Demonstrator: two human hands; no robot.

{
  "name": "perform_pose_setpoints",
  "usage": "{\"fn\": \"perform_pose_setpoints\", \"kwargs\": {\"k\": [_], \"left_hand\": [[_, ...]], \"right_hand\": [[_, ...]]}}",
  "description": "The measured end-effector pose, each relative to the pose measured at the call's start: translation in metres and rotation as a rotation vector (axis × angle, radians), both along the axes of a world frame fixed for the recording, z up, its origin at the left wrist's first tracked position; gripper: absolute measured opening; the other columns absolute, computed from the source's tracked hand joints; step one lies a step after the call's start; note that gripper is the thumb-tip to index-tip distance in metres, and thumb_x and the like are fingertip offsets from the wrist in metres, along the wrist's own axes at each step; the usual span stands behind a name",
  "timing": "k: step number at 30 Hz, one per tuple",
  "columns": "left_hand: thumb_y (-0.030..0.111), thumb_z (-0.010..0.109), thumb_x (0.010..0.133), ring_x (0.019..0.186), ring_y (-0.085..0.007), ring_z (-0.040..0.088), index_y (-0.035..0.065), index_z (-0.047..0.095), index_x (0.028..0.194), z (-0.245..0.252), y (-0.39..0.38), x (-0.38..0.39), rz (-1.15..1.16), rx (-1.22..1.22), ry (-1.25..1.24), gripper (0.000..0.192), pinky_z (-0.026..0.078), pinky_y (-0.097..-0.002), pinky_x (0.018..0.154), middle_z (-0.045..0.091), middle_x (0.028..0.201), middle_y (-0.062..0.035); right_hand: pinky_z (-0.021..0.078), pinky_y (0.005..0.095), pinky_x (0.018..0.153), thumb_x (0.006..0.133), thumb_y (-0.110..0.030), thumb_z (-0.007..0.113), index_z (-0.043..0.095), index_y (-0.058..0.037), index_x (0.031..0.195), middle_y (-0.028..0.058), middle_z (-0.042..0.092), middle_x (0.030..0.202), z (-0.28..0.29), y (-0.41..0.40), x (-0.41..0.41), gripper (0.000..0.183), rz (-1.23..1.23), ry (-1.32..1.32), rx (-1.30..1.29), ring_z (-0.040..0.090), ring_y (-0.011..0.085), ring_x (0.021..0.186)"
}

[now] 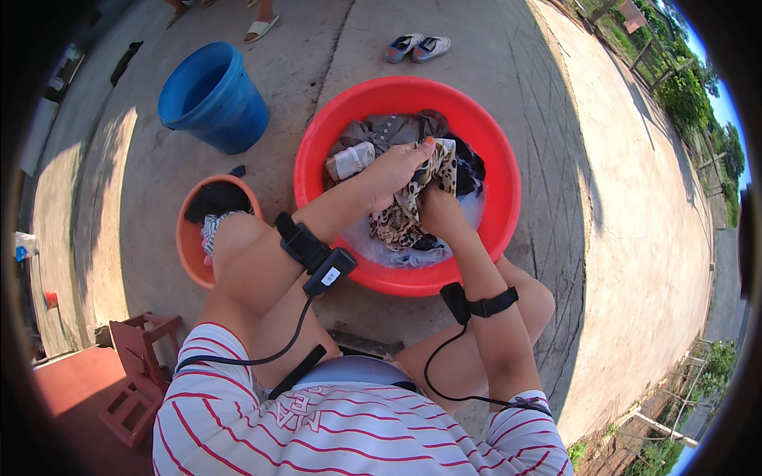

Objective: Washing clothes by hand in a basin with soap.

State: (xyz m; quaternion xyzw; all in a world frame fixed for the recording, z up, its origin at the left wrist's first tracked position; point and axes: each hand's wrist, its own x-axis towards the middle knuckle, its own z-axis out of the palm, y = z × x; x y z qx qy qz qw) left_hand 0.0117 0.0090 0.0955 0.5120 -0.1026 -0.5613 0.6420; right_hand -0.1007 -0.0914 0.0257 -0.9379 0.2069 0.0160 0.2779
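My left hand grips the upper part of a leopard-print garment above a red plastic basin. Lower and to the right, my right hand is closed on the same cloth, its fingertips hidden in the folds. The garment's lower end hangs down to sudsy water. Behind my hands lies a grey buttoned garment in the basin. A white bundle rests at the basin's left, its exact kind unclear. Dark wet cloth shows on the right.
A blue bucket stands at the far left. Nearer, an orange basin holds dark and striped clothes beside my left knee. A pair of shoes sits beyond the red basin. Another person's sandalled foot is at the top. A wooden stool stands lower left.
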Motion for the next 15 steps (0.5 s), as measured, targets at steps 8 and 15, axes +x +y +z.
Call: {"fn": "perform_pose_setpoints", "kwargs": {"k": [8, 15], "left_hand": [[0.036, 0.045, 0.1, 0.097, -0.0101, 0.06, 0.0094, 0.056, 0.12, -0.003, 0.008, 0.003, -0.093, -0.066, 0.118, 0.035, 0.049, -0.029, 0.085, 0.064, 0.109, -0.0013], [0.039, 0.046, 0.099, 0.094, -0.0087, 0.06, 0.009, 0.058, 0.116, -0.007, 0.007, 0.003, -0.023, -0.02, -0.072, 0.036, 0.049, -0.0282, 0.082, 0.064, 0.105, -0.0001]], "right_hand": [[0.0491, 0.0333, 0.067, 0.081, -0.009, 0.061, 0.057, 0.0032, 0.11, 0.0063, 0.063, 0.094, 0.0, 0.003, 0.014, 0.033, -0.286, -0.222, 0.895, 0.062, 0.0176, 0.079], [0.0499, 0.037, 0.074, 0.079, -0.015, 0.063, 0.067, 0.0019, 0.097, 0.0137, 0.069, 0.09, -0.028, -0.009, 0.016, 0.025, -0.32, -0.263, 0.685, 0.065, 0.0243, 0.078]]}}
